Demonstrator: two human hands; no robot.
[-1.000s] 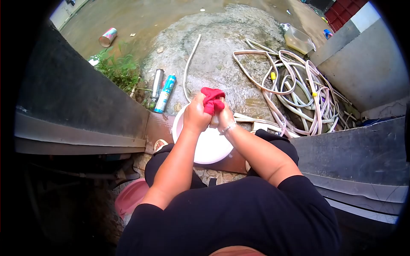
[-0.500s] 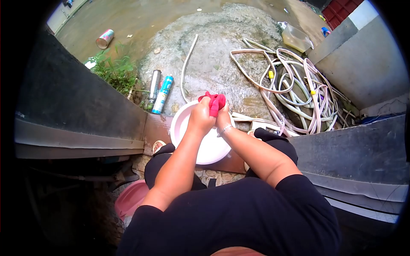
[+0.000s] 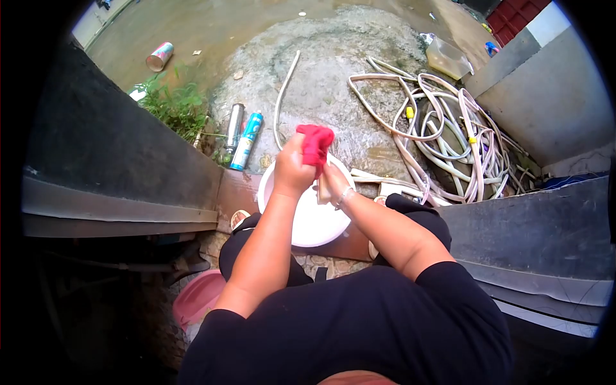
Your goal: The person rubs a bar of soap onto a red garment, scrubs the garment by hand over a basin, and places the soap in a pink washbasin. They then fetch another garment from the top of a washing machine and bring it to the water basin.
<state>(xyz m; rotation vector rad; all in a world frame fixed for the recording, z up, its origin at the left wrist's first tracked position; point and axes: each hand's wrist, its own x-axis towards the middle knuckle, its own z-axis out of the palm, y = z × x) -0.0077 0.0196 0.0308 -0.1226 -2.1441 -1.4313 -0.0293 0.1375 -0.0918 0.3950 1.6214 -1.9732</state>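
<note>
A bunched red cloth (image 3: 316, 142) is held up over a white basin (image 3: 321, 228). My left hand (image 3: 294, 170) is closed around the cloth's left side. Lower down, my right hand (image 3: 335, 184), with a bracelet at its wrist, grips the cloth's lower end; its fingers are slightly blurred and partly hidden. The basin stands between my feet, and both forearms reach across it. I cannot see its contents clearly.
Left of the basin lie a blue spray can (image 3: 246, 141) and a silver can (image 3: 235, 128). A tangled pale hose (image 3: 443, 135) lies on the right. A pink basin (image 3: 197, 298) is behind my left leg. Dark panels (image 3: 122, 141) flank both sides.
The red cloth has risen a little and now hangs longer. My left hand has moved up and left; my right hand has dropped slightly, so the hands are farther apart.
</note>
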